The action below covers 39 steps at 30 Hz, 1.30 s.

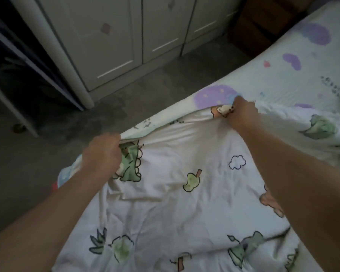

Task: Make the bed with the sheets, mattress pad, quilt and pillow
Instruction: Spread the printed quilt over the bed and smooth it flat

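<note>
1. My left hand (101,152) is gripping the far edge of the quilt (175,173), fingers curled into the cloth.
2. My right hand (243,112) is pinching the same edge farther right, over the purple-printed sheet (283,65).
3. Risk: the quilt is lying along the bed's left side, so an uneven pull could be sliding it onto the floor (126,95).

Both hands (102,152) gripping quilt (175,203) edge — bedside
</note>
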{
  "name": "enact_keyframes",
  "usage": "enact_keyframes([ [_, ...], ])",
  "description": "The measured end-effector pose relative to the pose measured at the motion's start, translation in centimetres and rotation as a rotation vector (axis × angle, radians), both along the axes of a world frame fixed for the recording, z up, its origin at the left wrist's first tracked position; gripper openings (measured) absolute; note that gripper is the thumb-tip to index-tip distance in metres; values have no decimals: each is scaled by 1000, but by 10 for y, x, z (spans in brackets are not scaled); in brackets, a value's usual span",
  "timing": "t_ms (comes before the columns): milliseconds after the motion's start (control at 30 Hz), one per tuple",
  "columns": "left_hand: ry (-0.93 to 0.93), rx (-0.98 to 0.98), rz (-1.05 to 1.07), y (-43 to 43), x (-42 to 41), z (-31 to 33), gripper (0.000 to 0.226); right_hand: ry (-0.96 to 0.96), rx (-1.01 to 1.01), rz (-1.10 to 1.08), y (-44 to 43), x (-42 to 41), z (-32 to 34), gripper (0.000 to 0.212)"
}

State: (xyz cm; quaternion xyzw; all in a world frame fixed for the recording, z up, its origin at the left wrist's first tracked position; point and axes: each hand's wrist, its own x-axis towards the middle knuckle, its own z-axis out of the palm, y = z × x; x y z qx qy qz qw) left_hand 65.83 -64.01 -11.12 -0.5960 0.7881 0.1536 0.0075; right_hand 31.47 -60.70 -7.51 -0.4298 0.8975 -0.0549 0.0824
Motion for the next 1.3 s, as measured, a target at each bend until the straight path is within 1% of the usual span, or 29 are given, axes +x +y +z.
enact_keyframes([
  [167,-24,-24,95,-53,55,9,13,-44,-144,85,-88,59,16,23],
  [233,-28,-16,130,-75,76,5,13,-104,-169,100,-121,80,4,25],
  [267,-34,-7,146,-85,84,0,13,-157,-169,104,-133,88,-4,29],
  [300,-45,-2,160,-93,91,-6,14,-227,-152,121,-140,96,-12,38],
  [367,-80,30,180,-106,103,-23,17,-386,-68,192,-147,108,-33,66],
  [400,-100,67,179,-112,110,-35,19,-428,13,234,-147,114,-45,77],
  [433,-117,117,157,-116,114,-46,22,-430,121,268,-145,117,-59,82],
  [467,-130,170,113,-117,117,-58,27,-395,231,291,-140,118,-71,81],
  [533,-97,261,21,-115,119,-77,36,-265,406,318,-133,119,-86,71],
  [600,2,323,-1,-110,122,-89,39,-196,453,333,-132,124,-92,61],
  [667,63,344,1,-107,123,-90,43,-184,394,341,-132,129,-88,59],
  [733,79,387,8,-106,124,-81,52,-198,339,334,-130,133,-81,58],
  [967,114,498,-41,-100,146,-45,61,-134,283,377,-87,154,-44,51],
  [1133,98,519,-101,-77,161,-27,61,-129,288,386,-30,164,-34,52],
  [1200,110,506,-124,-66,162,-22,60,-125,277,379,-8,171,-35,52],
  [1300,125,457,-137,-39,160,-17,65,-157,274,383,36,187,-37,52],
])
